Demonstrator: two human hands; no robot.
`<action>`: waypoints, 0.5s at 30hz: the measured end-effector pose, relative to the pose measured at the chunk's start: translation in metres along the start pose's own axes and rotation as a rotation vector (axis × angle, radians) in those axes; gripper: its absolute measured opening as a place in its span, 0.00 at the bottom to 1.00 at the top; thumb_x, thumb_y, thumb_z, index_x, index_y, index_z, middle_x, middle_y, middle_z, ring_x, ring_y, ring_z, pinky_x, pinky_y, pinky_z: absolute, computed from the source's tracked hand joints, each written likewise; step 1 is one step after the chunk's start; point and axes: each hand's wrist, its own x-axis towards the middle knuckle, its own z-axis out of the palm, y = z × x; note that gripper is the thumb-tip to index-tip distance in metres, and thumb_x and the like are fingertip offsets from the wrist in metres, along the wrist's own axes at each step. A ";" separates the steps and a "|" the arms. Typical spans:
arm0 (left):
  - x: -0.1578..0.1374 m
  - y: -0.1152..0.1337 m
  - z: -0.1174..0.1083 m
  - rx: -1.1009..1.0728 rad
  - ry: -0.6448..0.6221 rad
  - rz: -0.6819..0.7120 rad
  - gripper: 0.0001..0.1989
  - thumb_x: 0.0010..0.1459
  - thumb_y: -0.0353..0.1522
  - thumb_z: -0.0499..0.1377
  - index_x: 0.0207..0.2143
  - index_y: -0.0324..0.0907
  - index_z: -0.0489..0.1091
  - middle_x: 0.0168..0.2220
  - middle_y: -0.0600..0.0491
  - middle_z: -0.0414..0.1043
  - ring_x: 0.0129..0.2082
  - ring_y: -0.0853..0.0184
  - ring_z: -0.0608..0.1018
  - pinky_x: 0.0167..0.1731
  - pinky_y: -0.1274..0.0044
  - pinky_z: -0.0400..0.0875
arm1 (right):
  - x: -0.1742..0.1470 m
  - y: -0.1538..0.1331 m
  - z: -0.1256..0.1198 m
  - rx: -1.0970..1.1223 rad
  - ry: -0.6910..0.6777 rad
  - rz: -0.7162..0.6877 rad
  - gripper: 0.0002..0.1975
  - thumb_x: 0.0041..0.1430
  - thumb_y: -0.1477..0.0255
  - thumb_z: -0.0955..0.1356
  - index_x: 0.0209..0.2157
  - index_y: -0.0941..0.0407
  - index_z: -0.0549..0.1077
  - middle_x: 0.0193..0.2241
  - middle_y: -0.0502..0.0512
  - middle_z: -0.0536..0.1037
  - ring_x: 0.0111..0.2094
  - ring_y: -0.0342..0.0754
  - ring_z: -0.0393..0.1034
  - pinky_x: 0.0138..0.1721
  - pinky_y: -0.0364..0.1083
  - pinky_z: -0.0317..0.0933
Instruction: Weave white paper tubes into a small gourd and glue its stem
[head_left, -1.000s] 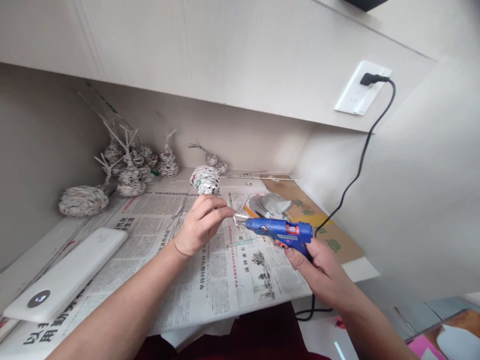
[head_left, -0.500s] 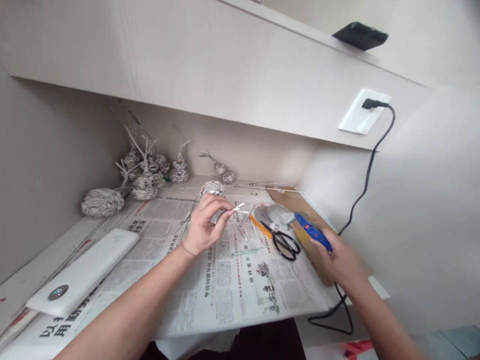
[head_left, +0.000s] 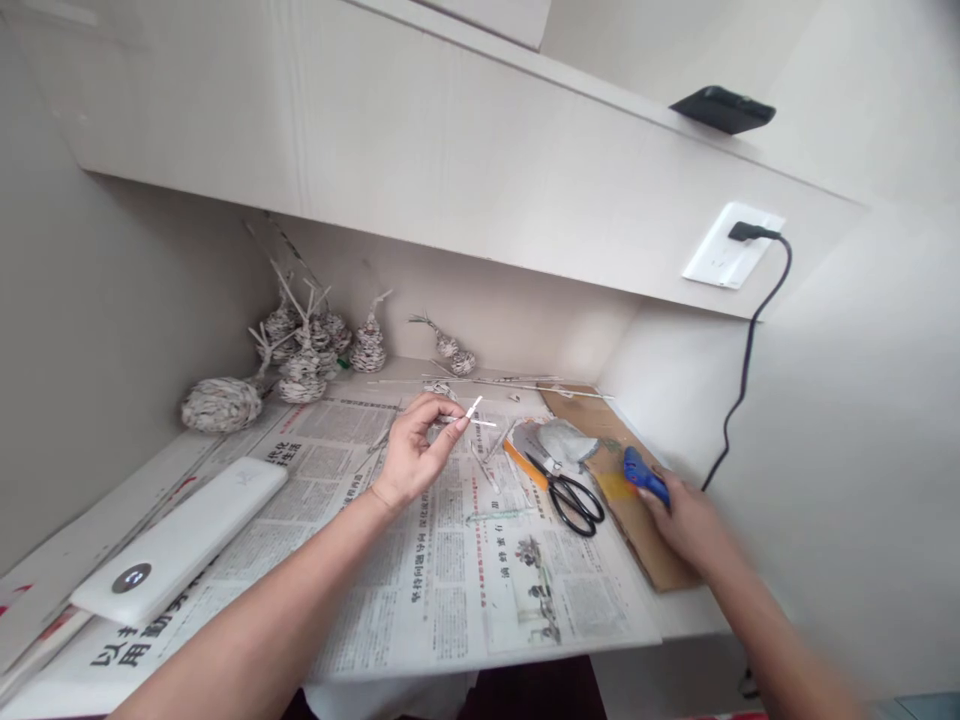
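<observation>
My left hand (head_left: pixel 420 445) is over the newspaper, thumb and fingertips pinched on thin white paper strips (head_left: pixel 474 408) whose ends stick out to the right. Behind its knuckles part of a woven paper ball (head_left: pixel 442 389) shows; whether the strips join it is hidden. My right hand (head_left: pixel 690 515) grips a blue glue gun (head_left: pixel 646 477) above the cardboard, its nose toward the left. Between the hands lie black-handled scissors (head_left: pixel 574 500) with an orange-handled tool (head_left: pixel 525 464), beside a grey, crumpled flat piece (head_left: pixel 566 442).
Woven paper gourds (head_left: pixel 304 365) with twig-like stems stand at the back left. A white power bank (head_left: pixel 187 535) lies on newspaper (head_left: pixel 375 590) at left. Cardboard (head_left: pixel 652 545) lies at right. A black cord (head_left: pixel 742 380) hangs from the wall socket (head_left: pixel 731 245). Above is a low panel (head_left: pixel 450 150).
My right hand has drawn the glue gun right, away from the left hand and the grey piece. The left hand keeps its pinch on the strips. The woven ball shows less now.
</observation>
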 end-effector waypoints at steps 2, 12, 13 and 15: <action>0.000 0.000 0.000 -0.006 -0.008 -0.006 0.05 0.60 0.33 0.59 0.33 0.40 0.72 0.34 0.50 0.72 0.36 0.66 0.74 0.38 0.74 0.69 | 0.004 -0.006 0.006 0.013 -0.013 -0.022 0.25 0.66 0.62 0.57 0.55 0.65 0.64 0.44 0.71 0.77 0.44 0.60 0.72 0.46 0.53 0.62; -0.002 0.000 0.002 0.025 -0.046 0.020 0.03 0.58 0.31 0.60 0.33 0.41 0.72 0.34 0.49 0.73 0.37 0.65 0.75 0.41 0.71 0.69 | 0.006 -0.105 -0.063 0.165 0.272 -0.049 0.14 0.61 0.62 0.64 0.40 0.54 0.77 0.39 0.62 0.78 0.47 0.62 0.64 0.45 0.58 0.55; -0.002 0.000 0.002 0.030 -0.057 0.033 0.03 0.58 0.31 0.60 0.33 0.40 0.72 0.34 0.49 0.74 0.37 0.64 0.75 0.42 0.71 0.69 | 0.007 -0.126 -0.074 0.309 0.283 -0.131 0.12 0.60 0.61 0.65 0.36 0.52 0.78 0.36 0.59 0.78 0.46 0.59 0.65 0.46 0.57 0.55; -0.003 0.001 0.003 0.044 -0.082 0.058 0.02 0.58 0.30 0.60 0.33 0.40 0.72 0.33 0.49 0.74 0.37 0.64 0.74 0.42 0.71 0.68 | 0.007 -0.165 -0.093 0.594 0.247 -0.270 0.10 0.58 0.61 0.68 0.34 0.51 0.78 0.34 0.54 0.78 0.43 0.54 0.67 0.47 0.54 0.56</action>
